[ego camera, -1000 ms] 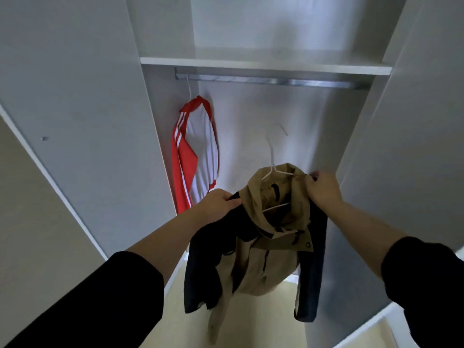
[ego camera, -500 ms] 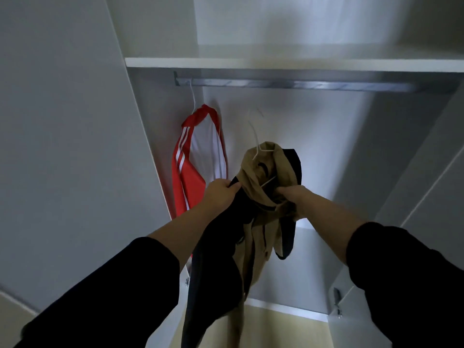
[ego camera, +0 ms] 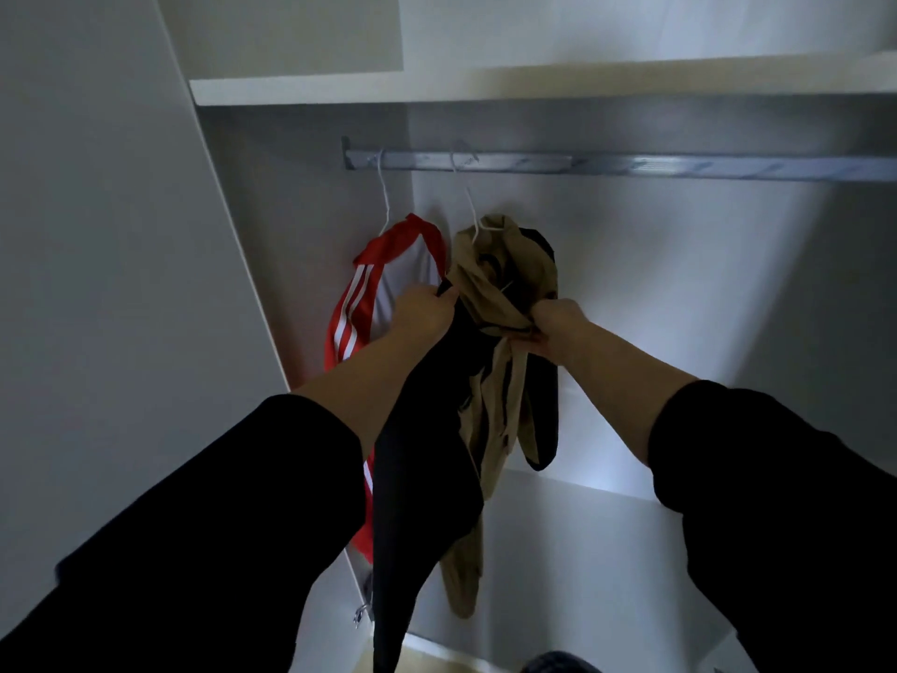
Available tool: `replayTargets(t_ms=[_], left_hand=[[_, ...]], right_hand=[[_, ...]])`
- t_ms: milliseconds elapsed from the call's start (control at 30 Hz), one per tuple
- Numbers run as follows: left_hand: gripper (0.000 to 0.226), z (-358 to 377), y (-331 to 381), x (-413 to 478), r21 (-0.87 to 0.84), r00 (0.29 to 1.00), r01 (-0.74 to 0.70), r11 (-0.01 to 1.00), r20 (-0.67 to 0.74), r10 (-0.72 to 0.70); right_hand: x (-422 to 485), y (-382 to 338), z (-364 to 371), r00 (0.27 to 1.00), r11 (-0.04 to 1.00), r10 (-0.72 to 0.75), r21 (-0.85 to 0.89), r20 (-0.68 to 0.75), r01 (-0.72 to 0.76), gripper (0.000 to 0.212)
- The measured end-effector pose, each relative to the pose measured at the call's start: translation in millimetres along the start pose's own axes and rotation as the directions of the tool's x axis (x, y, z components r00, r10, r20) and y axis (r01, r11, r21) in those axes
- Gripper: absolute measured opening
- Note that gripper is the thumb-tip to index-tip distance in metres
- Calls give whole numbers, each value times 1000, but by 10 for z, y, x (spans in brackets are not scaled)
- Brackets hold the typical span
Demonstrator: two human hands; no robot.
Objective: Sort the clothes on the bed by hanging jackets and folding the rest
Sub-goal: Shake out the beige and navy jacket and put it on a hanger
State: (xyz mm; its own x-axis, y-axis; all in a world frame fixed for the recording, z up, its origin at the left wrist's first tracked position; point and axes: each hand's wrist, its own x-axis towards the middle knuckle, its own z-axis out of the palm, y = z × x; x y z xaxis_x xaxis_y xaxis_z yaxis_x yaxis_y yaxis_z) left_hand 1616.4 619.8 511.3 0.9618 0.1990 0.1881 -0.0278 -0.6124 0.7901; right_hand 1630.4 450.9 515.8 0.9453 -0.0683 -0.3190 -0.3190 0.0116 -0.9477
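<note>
Gripping tan jacket (ego camera: 501, 283) (inside wardrobe (ego camera: 689, 293))

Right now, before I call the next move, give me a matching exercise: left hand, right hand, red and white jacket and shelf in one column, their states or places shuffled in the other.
1 left hand
2 right hand
3 red and white jacket
4 shelf

A hangs from the rail, left end
B grips tan fabric of the tan and black jacket
C just above the rail
D grips that jacket's black fabric

Pairs: 1-D, 2-B, 3-A, 4-C.
</note>
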Motion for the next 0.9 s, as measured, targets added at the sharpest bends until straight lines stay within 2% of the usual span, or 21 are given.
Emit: replayTargets(t_ms=[133, 300, 600, 800, 900], left_hand=[[30, -29, 73, 309, -32, 998, 13, 999, -62, -15], [45, -58, 172, 694, 65, 990, 114, 991, -86, -108], [45, 170, -146, 853, 112, 959, 282, 953, -21, -282], [55, 90, -138, 906, 145, 924, 370, 918, 45, -380], [52, 97, -145, 906, 205, 927, 355, 912, 50, -372]], right_hand=[[239, -203, 107, 999, 996, 22, 87, 26, -24, 35], [429, -428, 194, 998, 995, 27, 96, 59, -32, 35], [660, -191, 237, 979, 982, 169, 61, 115, -177, 29], [663, -140, 352, 976, 968, 188, 150, 109, -203, 26], [650, -133, 349, 971, 954, 216, 192, 102, -232, 20]])
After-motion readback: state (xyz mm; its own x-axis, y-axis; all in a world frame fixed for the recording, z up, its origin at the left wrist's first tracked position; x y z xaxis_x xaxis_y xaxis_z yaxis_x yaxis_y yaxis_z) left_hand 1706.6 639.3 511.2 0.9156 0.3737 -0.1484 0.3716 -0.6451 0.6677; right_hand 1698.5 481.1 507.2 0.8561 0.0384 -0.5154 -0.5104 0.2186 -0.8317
